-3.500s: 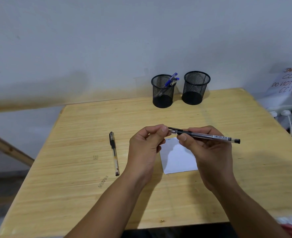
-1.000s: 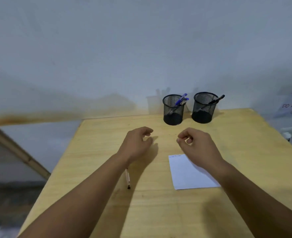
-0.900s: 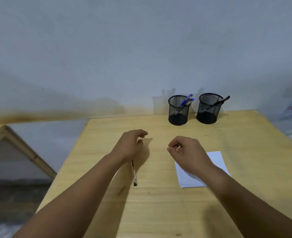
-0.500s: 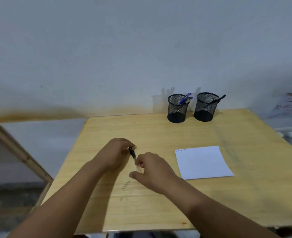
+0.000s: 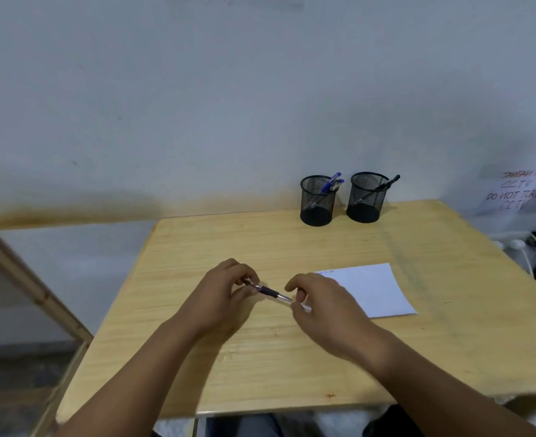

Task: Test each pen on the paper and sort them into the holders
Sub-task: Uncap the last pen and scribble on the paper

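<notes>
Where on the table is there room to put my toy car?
Bare wood lies between the paper and the two holders, and along the table's far left side. The middle is crowded: both hands, left hand and right hand, hold a pen.

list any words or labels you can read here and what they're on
"CCTV": handwritten in dark ink on the paper sign on the wall at right, second line.
"DO NOT TUR...": third line of that sign, cut off by the picture's edge.
"CCTV": fourth line, blurred but legible.
Top line of the sign, in red: blurred and cut off, perhaps "JANGAN".
Small scribbles at the top left corner of the white paper on the table: too small to read.
Pen held in both hands: no legible print.
</notes>
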The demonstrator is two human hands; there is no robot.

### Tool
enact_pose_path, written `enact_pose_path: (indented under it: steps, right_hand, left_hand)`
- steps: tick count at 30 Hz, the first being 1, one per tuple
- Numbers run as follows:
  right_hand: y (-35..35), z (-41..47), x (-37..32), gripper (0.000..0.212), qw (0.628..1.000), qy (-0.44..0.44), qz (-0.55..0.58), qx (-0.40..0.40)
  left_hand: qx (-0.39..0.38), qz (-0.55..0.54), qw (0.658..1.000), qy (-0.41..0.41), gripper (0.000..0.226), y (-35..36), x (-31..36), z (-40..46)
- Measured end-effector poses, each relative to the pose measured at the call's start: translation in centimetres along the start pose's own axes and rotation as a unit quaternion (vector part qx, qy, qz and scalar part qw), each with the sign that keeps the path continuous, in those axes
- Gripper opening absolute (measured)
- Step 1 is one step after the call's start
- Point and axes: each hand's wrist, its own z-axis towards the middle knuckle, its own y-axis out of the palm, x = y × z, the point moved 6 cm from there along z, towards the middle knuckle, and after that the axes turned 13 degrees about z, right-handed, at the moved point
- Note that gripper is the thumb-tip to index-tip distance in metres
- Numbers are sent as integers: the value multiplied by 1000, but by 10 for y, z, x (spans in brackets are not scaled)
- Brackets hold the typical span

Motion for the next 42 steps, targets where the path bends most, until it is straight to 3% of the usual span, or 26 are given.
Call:
enact_pose_path:
  steps: [6, 13, 19, 24, 28, 30, 33, 36, 42]
  right_hand:
    - [-31, 1, 16, 8, 1000, -15, 6, 17]
    - [-50, -1, 22, 20, 999, -30, 29, 34]
    - [-62, -12, 29, 22, 994, 7, -80, 77]
    - [-62, -8, 46, 23, 994, 44, -86, 50]
    - [-66, 2, 60, 18, 997, 44, 35, 54]
    - [-74, 7, 71, 28, 987, 74, 115, 87]
    - [-82, 10, 90, 40, 935, 162, 285, 135]
    - [-85, 13, 99, 31, 894, 199, 366, 164]
    - [-76, 18, 114, 26, 847, 201, 457, 179]
  left_hand:
    - [35, -45, 998, 17, 8, 15, 48, 8]
    - [41, -108, 993, 20, 6, 31, 80, 18]
    - [40, -145, 989, 4, 4, 43, 89, 25]
    - [22, -142, 990, -10, 7, 54, 87, 34]
    - [55, -122, 991, -28, 8, 52, 84, 43]
    - [88, -122, 986, -76, 8, 48, 72, 45]
    - [101, -87, 981, -142, 11, 50, 50, 46]
    - [115, -52, 966, -227, 16, 49, 34, 43]
    - [121, 43, 965, -229, 11, 48, 27, 50]
